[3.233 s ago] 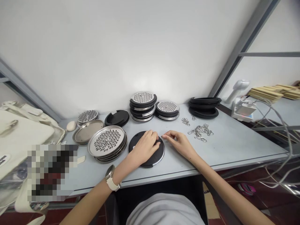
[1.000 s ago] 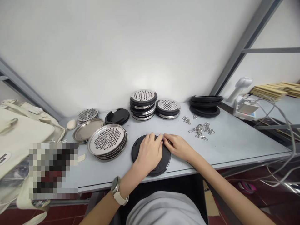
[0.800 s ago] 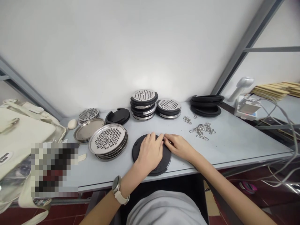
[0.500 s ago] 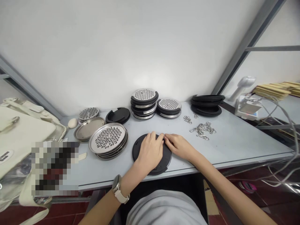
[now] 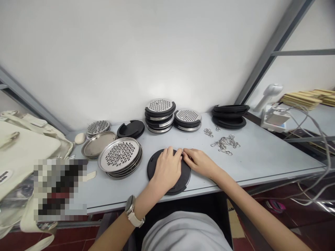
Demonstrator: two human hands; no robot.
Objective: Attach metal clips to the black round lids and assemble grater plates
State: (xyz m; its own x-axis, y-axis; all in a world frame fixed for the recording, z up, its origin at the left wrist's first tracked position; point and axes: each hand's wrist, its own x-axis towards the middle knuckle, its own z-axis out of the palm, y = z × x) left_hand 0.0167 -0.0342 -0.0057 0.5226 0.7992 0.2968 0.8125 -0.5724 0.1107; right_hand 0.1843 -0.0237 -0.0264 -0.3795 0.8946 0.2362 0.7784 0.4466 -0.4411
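Observation:
A black round plastic piece [image 5: 180,183] lies on the table in front of me. Across its top rests my left hand [image 5: 169,169], fingers together and bent over toward the far rim, holding it against the table. My right hand [image 5: 197,160] is closed in a pinch at the far right rim, its fingertips meeting those of the left. Whatever sits between these fingertips is too small and covered to make out. Right of the hands is a loose pile of metal snap hooks [image 5: 226,143]. To the left stands a stack of round metal grater plates [image 5: 120,157].
Plain metal discs [image 5: 98,144] and black rings [image 5: 131,129] lie at the back left. Stacked graters in black holders [image 5: 160,115] stand by the wall, with more black pieces [image 5: 230,122] at the right. A cream bag [image 5: 28,146] overhangs the left end; cables [image 5: 318,136] hang at the right.
The view has shifted very slightly. Both hands keep the same place and grip on the black round piece.

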